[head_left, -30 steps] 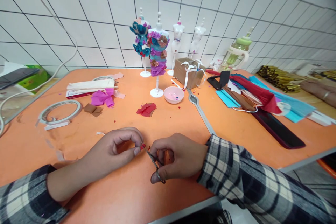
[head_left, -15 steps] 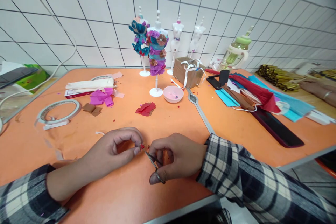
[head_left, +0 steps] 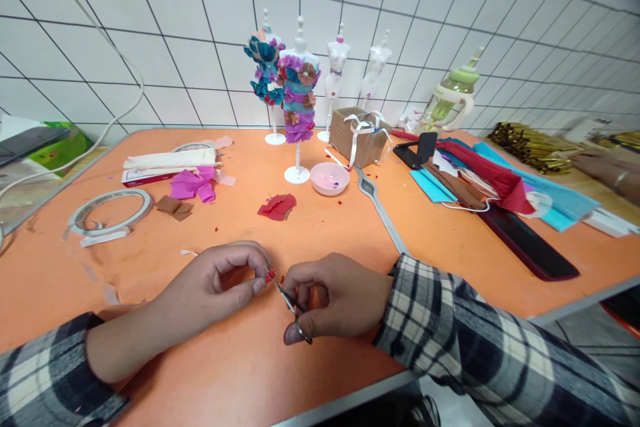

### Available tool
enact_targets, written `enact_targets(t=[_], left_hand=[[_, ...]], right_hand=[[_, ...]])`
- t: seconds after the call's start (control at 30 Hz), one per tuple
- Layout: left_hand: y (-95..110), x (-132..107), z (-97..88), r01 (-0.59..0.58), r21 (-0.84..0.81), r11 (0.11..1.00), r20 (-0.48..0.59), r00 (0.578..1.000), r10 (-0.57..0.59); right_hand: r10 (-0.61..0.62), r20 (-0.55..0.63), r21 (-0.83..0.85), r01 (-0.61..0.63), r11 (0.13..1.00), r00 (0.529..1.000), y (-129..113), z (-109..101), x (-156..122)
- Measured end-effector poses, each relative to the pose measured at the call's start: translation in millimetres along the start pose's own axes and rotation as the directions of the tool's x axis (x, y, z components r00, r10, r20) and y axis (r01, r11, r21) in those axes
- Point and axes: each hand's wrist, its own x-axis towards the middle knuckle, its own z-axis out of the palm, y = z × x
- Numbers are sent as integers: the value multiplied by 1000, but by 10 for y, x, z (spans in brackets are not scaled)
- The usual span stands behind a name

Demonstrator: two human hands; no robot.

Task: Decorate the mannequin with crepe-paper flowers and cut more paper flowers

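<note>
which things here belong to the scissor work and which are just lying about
Likely part of it:
- scissors, in the right hand
- small red piece, in the left hand
- stacked red pieces, probably, going by colour

Apparently just lying about:
- dark phone
- green-lidded bottle
- blue face mask

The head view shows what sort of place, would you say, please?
Probably a craft workspace: a decorated mannequin stands on an orange table near red scraps, and the right hand holds scissors.
</note>
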Motion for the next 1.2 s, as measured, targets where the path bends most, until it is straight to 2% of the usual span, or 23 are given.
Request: enact_targets(t=[0.2, 0.43, 1.2], left_hand=[[-6, -6, -8, -12, -14, 1000, -10, 1000, 12], [15, 19, 3, -24, -13, 1000, 6, 1000, 24], [31, 36, -3, 48, -2, 999, -8, 999, -48]], right_hand=[[-25, -4, 15, 25, 1000, 1000, 36, 8, 33], [22, 10, 16, -22, 1000, 1000, 13, -11, 15], [39, 38, 87, -42, 995, 999, 66, -16, 49]])
